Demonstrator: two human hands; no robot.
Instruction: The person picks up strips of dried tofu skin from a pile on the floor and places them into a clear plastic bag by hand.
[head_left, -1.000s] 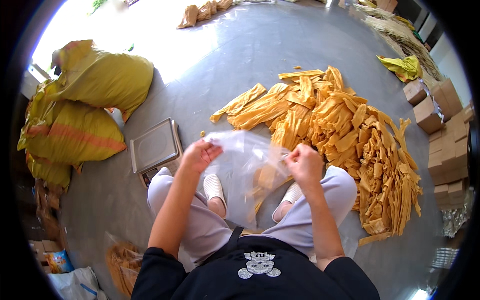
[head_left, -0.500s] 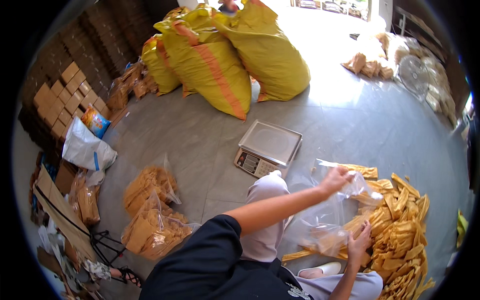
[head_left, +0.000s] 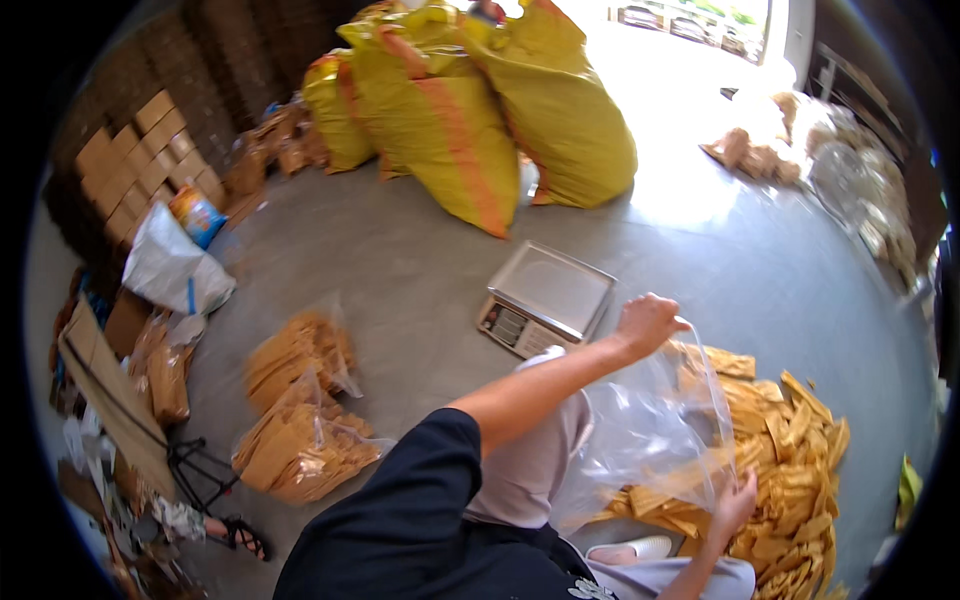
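A large clear plastic bag (head_left: 640, 430) is stretched between my two hands, its mouth spread wide and facing right. My left hand (head_left: 650, 326) pinches the far edge of the mouth. The near edge is gripped by the fingers of my right hand (head_left: 736, 502). No contents show in the bag, though yellow strips are visible through the film. Just beyond the mouth and partly under the bag lies a pile of long, flat, yellow-tan dried strips (head_left: 795, 450). A flat-topped digital scale (head_left: 555, 290) stands on the floor past my knee.
Two clear bags filled with tan pieces (head_left: 305, 445) lie to the left. Big yellow woven sacks (head_left: 450, 130) stand at the far side. Stacked cartons (head_left: 150, 165) and a white sack (head_left: 175, 270) line the left. More filled bags (head_left: 860, 190) sit far right. Another person's sandalled foot (head_left: 245, 535) shows lower left.
The bag's mouth has gone from bunched to stretched open. My left hand has moved a little left and farther away; my right hand has shifted slightly nearer. The view has tilted a little.
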